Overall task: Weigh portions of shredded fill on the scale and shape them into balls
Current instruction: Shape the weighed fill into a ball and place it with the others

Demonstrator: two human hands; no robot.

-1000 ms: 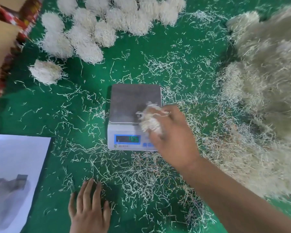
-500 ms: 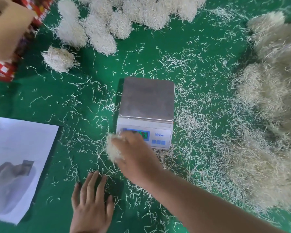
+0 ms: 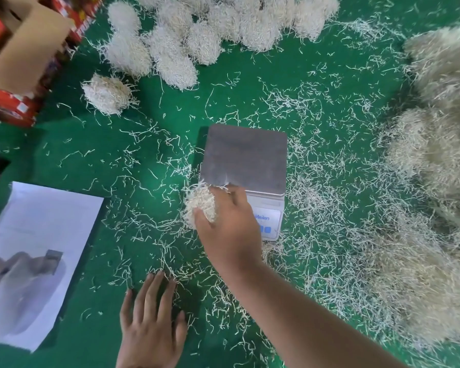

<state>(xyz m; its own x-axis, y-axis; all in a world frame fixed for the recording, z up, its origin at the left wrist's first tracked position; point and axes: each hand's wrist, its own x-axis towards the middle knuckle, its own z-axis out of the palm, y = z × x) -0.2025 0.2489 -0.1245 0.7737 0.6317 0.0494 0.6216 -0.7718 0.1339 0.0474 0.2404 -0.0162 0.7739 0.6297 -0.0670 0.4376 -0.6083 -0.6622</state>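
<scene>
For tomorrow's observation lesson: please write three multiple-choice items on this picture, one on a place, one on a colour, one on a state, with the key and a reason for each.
1. Where does the big loose heap of shredded fill lie, seen from the scale?
A. To its right
B. To its left
C. On its plate

2. What colour is the table cover?
A. Red
B. Green
C. Grey

3. What is the right hand doing?
A. Lying flat on the paper
B. Pressing a scale button
C. Gripping a clump of fill

Key:
1 A, the heap fills the right edge of the view, beyond the scale.
2 B, green shows between the scattered strands everywhere.
3 C, its fingers curl round the clump at the scale's near left corner, while the left hand lies flat on the cover.
</scene>
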